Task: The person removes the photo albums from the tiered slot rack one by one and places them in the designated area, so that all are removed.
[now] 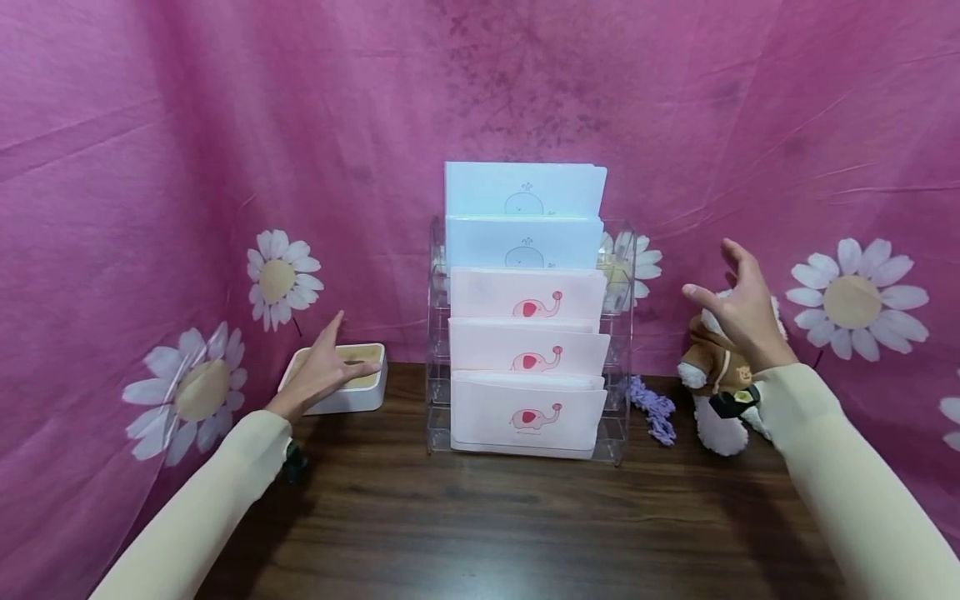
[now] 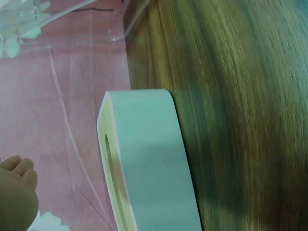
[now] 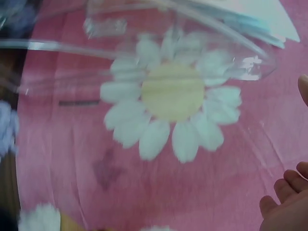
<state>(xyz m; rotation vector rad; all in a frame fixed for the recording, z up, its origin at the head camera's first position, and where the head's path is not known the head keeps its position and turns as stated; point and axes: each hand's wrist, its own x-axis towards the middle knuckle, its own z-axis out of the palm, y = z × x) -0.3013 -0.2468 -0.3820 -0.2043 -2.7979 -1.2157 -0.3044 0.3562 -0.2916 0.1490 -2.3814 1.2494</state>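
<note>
A clear acrylic tiered rack (image 1: 622, 392) stands at the middle of the table, holding several paper sheets or envelopes. The upper two tiers carry pale blue ones with a whale drawing (image 1: 524, 242); the lower three carry pale pink ones with a red elephant (image 1: 536, 417). My left hand (image 1: 322, 372) hovers over a white box with a wooden slotted lid (image 1: 348, 402), fingers extended and holding nothing. To the rack's right, my right hand (image 1: 742, 312) is raised with thumb and fingers spread apart, in front of a plush toy (image 1: 723, 417). Its grasp is empty too.
A purple knitted or fluffy strand (image 1: 655, 408) lies between the rack and the plush toy. Pink cloth with daisy prints (image 1: 360, 167) hangs behind and on both sides. The dark wooden table (image 1: 450, 517) extends in front of the rack.
</note>
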